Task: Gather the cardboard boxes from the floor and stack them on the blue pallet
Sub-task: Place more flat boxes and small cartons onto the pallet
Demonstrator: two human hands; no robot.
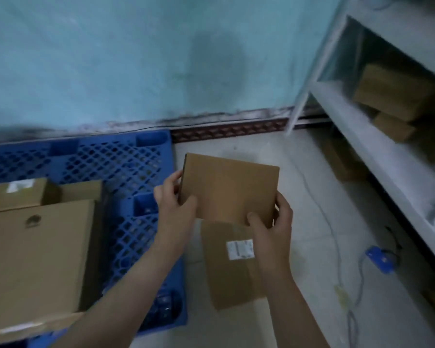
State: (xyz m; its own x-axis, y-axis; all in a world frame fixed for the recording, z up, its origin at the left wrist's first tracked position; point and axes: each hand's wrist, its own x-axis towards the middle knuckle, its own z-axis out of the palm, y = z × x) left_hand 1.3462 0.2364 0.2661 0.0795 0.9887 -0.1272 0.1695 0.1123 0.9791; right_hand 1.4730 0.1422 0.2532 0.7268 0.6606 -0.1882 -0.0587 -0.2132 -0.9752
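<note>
I hold a plain flat cardboard box in the air just right of the blue pallet. My left hand grips its left edge and my right hand grips its lower right corner. Below it on the floor lies another cardboard box with a white label. On the pallet's left part rest a large flat box and a smaller labelled box, with another box edge behind them.
A white shelf rack stands at the right with cardboard boxes on it and one box under it. Cables and a small blue object lie on the tiled floor. A turquoise wall runs behind.
</note>
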